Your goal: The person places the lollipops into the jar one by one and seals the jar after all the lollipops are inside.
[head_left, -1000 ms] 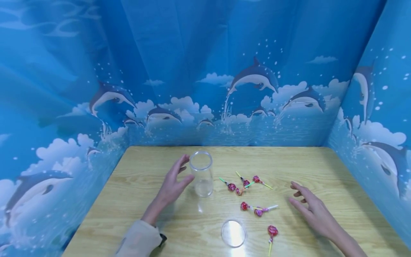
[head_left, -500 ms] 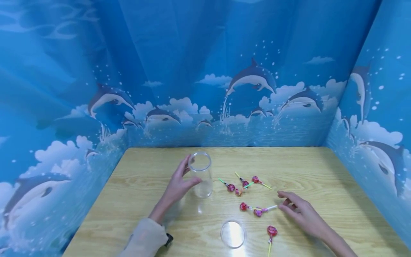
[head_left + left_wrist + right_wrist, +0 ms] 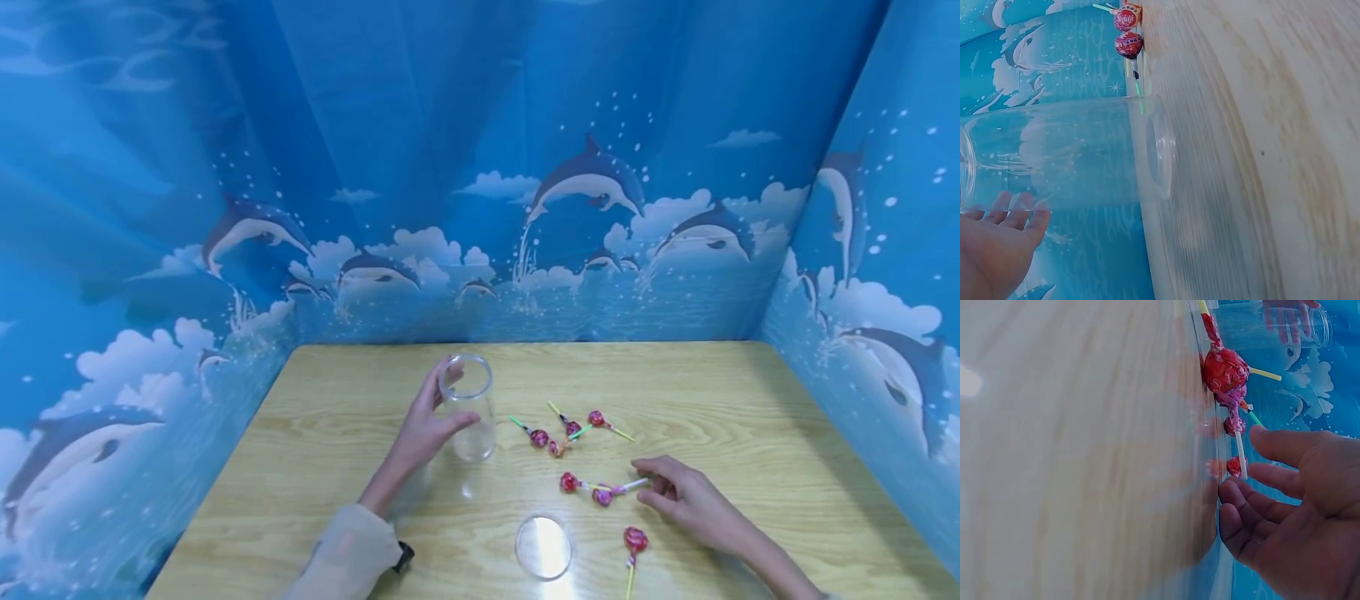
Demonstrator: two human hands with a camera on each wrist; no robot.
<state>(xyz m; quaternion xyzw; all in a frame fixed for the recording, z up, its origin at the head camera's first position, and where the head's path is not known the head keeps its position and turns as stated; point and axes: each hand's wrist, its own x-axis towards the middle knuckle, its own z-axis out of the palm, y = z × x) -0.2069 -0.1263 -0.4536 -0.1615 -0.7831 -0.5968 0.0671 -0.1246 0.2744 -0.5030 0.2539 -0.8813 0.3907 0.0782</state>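
Observation:
A clear, empty jar [image 3: 474, 429] stands upright and uncovered on the table. My left hand [image 3: 423, 429] holds it from the left, thumb across the front and fingers at the far side; the left wrist view shows fingertips [image 3: 1019, 212] along its wall. My right hand [image 3: 693, 504] is beside the white stick of a purple lollipop [image 3: 603, 495], thumb and forefinger apart around the stick's end in the right wrist view. A red lollipop [image 3: 569, 482] lies against the purple one. Another red lollipop [image 3: 636, 539] lies nearer the front, its stick pointing toward me.
Several more lollipops [image 3: 540, 437] lie in a loose cluster right of the jar. A round clear lid [image 3: 543, 547] lies flat near the front of the wooden table [image 3: 360, 400]. Blue dolphin-print curtains [image 3: 420, 167] enclose the table's back and sides.
My left hand has moved right onto the jar, its thumb coming round the front. My right hand has moved left to the white lollipop stick. The lollipops and lid stay put.

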